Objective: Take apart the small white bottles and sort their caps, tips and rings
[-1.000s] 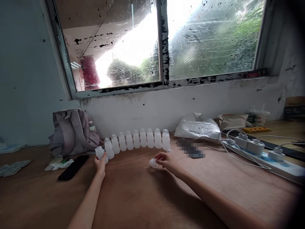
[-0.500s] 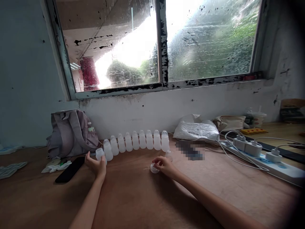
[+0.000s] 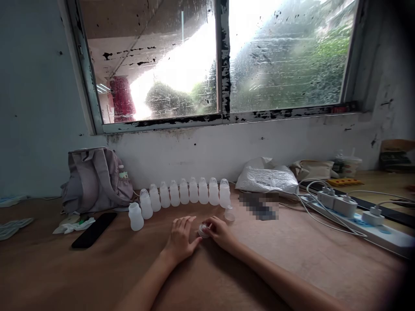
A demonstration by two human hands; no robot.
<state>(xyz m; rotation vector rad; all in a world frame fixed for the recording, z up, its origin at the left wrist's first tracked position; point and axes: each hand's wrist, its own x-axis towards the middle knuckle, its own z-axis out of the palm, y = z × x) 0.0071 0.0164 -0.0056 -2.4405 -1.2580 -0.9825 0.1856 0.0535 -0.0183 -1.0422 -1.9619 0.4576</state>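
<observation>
A small clear ring-shaped piece point(image 3: 203, 231) is pinched in the fingers of my right hand point(image 3: 221, 233), low over the brown table. Just left of it, my left hand point(image 3: 181, 237) has its thumb spread from its fingers and holds nothing; the thumb tip is close to the piece. An uncapped frosted bottle point(image 3: 136, 217) stands upright at the left end of a curved row of several frosted bottles with clear caps point(image 3: 184, 191). Near the row's right end a clear cap point(image 3: 229, 214) rests on the table.
A black phone point(image 3: 94, 230), white tissue point(image 3: 75, 225) and grey backpack point(image 3: 97, 181) are at the left. A silver padded bag point(image 3: 268, 176) lies against the wall. On the right is a power strip point(image 3: 397, 235) with chargers and white cables.
My left hand has let go of the uncapped bottle and moved right, beside my right hand. My right hand has shifted slightly left with the clear piece.
</observation>
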